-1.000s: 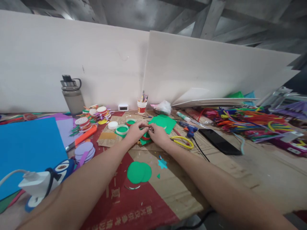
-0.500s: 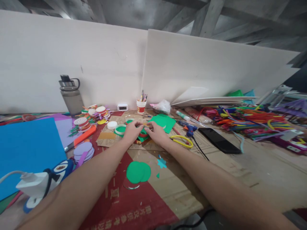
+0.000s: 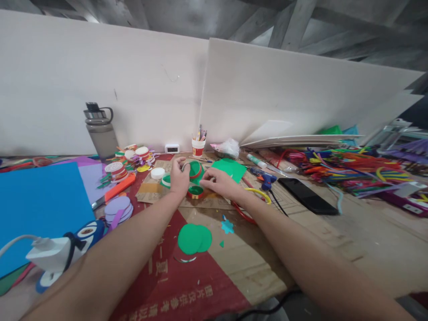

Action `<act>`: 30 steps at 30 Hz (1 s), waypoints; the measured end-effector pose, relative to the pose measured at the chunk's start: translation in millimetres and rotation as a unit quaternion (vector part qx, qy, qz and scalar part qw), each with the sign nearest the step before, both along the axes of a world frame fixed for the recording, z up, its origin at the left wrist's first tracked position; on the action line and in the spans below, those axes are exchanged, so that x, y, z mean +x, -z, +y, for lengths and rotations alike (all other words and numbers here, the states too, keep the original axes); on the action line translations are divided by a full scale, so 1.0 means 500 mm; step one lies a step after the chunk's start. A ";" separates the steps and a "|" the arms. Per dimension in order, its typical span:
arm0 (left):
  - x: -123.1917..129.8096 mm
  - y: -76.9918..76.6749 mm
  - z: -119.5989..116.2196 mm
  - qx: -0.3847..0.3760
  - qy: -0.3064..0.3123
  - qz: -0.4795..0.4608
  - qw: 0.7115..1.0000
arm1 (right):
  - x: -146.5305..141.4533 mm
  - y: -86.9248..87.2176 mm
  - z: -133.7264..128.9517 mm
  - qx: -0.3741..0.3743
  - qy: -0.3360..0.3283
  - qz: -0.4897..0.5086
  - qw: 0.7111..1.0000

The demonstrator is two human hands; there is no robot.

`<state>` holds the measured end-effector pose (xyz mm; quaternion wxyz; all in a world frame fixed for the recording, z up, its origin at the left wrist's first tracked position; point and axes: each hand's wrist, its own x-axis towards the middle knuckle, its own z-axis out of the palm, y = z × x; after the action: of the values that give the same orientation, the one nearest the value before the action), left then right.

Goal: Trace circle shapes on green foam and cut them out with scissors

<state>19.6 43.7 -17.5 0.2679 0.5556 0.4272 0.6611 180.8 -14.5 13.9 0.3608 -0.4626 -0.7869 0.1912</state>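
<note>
My left hand is closed on the edge of a short red paper-cup ring with a green inside, tilted to face me. My right hand is just right of that ring, its fingers curled together; anything pinched in them is too small to make out. Below and between the hands sits another red ring with a green inside. A white-rimmed green ring lies left of my left hand, partly covered by it. Behind my right hand is a green sheet.
Green discs and a blue star-shaped cutout lie in front. To the right are a yellow handle loop, a blue glue gun and a phone. An orange cutter and water bottle stay left.
My hands have drawn apart a little. The red ring now shows raised and tilted in my left hand, and my right hand has shifted slightly right. A red loop shows below my right forearm.
</note>
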 end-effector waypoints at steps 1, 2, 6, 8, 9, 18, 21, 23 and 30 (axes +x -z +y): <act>-0.001 0.000 0.001 0.002 -0.009 -0.003 1.000 | 0.003 -0.003 -0.003 0.005 -0.034 -0.030 0.999; -0.001 0.001 0.002 0.004 -0.017 -0.005 1.000 | 0.005 -0.003 -0.005 0.016 -0.061 -0.063 0.996; -0.002 -0.002 0.000 0.016 -0.031 -0.003 0.999 | 0.008 0.006 -0.007 0.062 -0.092 -0.170 0.979; -0.002 -0.005 -0.002 0.020 -0.034 -0.004 0.999 | 0.006 0.010 -0.003 0.059 -0.094 -0.174 0.978; -0.003 -0.007 -0.003 0.020 -0.036 -0.006 0.999 | 0.006 0.011 0.000 0.060 -0.091 -0.160 0.981; -0.005 -0.016 -0.006 -0.033 -0.042 -0.045 0.998 | 0.032 0.003 0.026 0.092 0.202 0.021 0.975; 0.005 -0.010 -0.013 -0.072 0.017 -0.049 0.996 | 0.025 0.006 0.022 0.183 0.192 0.075 0.961; 0.013 -0.005 -0.017 -0.102 0.077 -0.051 0.991 | 0.016 0.012 0.017 0.222 0.160 0.063 0.960; 0.026 -0.016 -0.033 -0.146 0.254 -0.117 0.949 | 0.005 0.032 0.010 0.201 0.131 -0.054 0.969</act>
<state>32.9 27.3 -9.6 0.5528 0.5198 0.3294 0.5619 183.6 -9.6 -2.3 0.4249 -0.4891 -0.7604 -0.0453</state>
